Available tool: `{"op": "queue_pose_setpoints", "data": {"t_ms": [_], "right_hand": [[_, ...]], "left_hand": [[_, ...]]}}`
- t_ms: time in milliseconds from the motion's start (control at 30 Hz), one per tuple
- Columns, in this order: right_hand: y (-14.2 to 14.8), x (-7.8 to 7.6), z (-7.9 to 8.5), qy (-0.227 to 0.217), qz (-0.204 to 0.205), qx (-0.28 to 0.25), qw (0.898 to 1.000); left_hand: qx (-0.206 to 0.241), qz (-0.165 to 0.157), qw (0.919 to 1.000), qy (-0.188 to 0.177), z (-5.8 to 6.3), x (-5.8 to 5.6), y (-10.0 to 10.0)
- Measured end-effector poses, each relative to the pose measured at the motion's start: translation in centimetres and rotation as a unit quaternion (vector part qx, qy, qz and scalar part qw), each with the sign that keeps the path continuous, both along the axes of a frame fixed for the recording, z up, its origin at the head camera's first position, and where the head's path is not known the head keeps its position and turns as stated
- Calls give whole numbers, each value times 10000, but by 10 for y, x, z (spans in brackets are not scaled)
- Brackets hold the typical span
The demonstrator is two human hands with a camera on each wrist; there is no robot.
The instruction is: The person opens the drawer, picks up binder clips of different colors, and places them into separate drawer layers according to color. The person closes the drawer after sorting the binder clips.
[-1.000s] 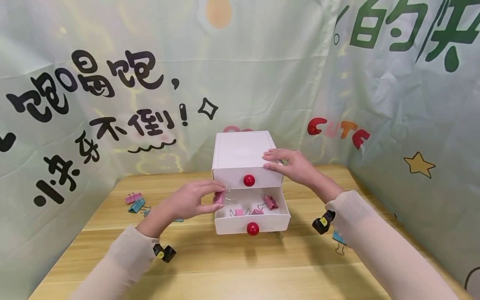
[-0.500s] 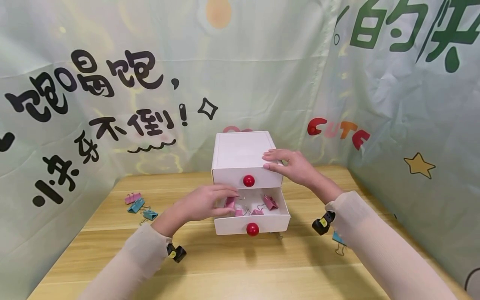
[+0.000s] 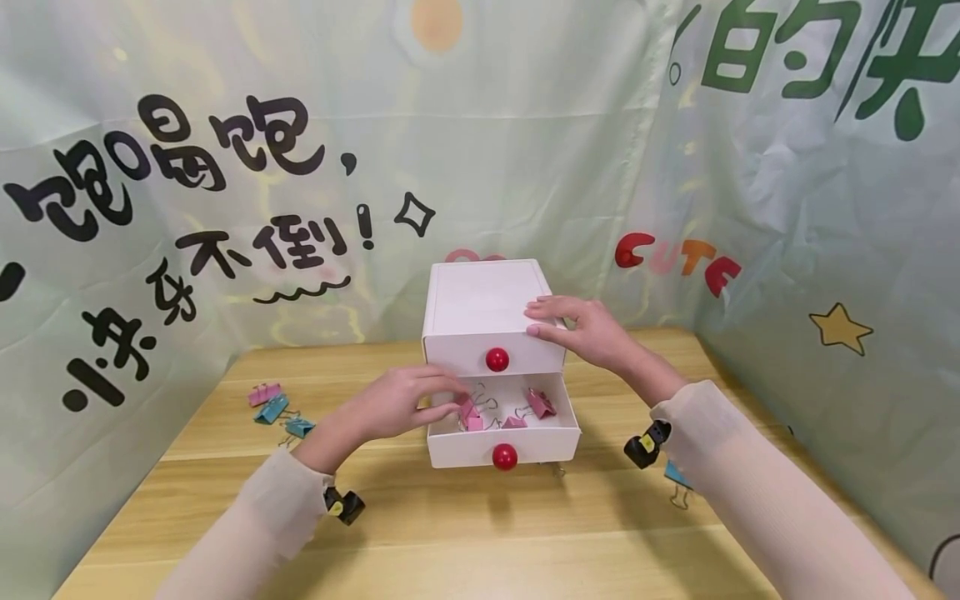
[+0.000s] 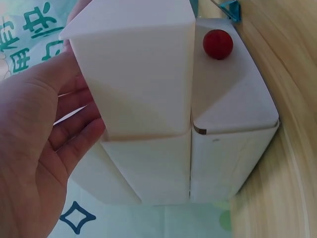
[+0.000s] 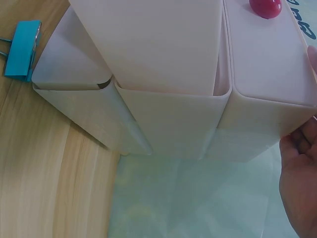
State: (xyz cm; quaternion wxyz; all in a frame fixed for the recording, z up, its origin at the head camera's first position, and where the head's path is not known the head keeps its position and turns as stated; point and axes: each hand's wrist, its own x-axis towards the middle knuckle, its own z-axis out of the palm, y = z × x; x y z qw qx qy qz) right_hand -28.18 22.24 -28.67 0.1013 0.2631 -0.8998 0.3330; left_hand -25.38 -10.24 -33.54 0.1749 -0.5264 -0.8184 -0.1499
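- Printed cloth (image 3: 510, 167) hangs behind and beside the wooden table (image 3: 495, 542), like walls around the work place.
- On this table stands a white box (image 3: 480, 296) with two drawers, one above the other. The upper drawer (image 3: 461, 353) is closed; the lower drawer (image 3: 465, 450) is pulled out, which lets its inside be reached.
- The right hand (image 3: 581, 329) rests on the box's right front corner with a relaxed grip, grasping nothing; probably it keeps the box steady.
- The left hand (image 3: 401, 402) reaches over the left wall of the lower drawer, its fingertips at a leaning pink clip (image 3: 468, 408). Whether this grip pinches the clip or only touches it, I cannot tell.
- Inside the same drawer lie other pink clips (image 3: 540, 403), spread apart toward the right.
- Outside, blue clips (image 3: 272, 409) and one pink clip lie at the table's left.
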Motion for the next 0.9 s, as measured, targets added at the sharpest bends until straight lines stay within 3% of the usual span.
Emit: {"op": "queue_pose_setpoints", "data": {"t_ms": [133,467,900], "right_hand": [[-1,0,0,-25,-4,10,10000],[-1,-2,-1,-5,-60,74,10000],[-1,0,-1,-85,-168,139,9997]], "left_hand": [[180,54,9998,1,-3,1,-11],[504,553,9969,239,-13,2,-46],[574,1467,9874,-133,-30,-4,-91]]}}
